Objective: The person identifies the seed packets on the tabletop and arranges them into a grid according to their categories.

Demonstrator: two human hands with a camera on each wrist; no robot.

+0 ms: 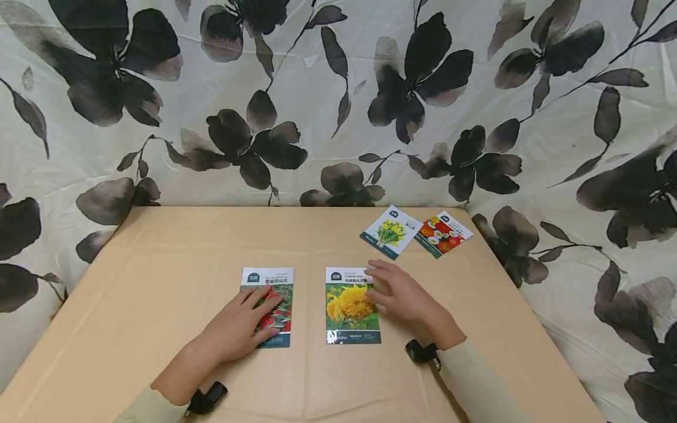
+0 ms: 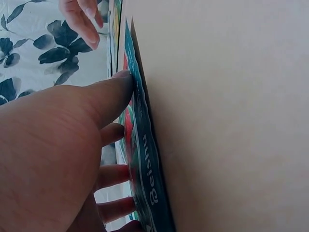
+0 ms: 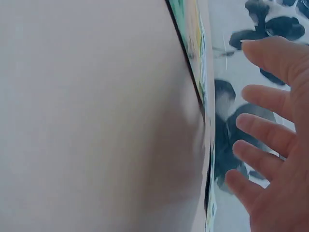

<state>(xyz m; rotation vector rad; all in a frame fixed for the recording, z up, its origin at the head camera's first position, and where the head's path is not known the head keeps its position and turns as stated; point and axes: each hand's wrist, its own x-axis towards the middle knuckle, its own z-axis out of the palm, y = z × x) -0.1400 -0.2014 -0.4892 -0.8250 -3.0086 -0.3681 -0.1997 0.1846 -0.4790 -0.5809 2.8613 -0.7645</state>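
Red-flowered packet (image 1: 283, 317), short of the surface (image 1: 174, 258)'s far edge, seems mid-alignment under the relaxed, ungripping left hand (image 1: 240, 324) — the loose, empty right hand (image 1: 408, 296) next needs gentle lowering

1. My head view looks forward and down over the table (image 1: 174, 252).
2. Close by my left hand (image 1: 240, 325) and right hand (image 1: 406, 295), wrist views skim the table, turned sideways.
3. All share the floral cloth (image 1: 338, 135).
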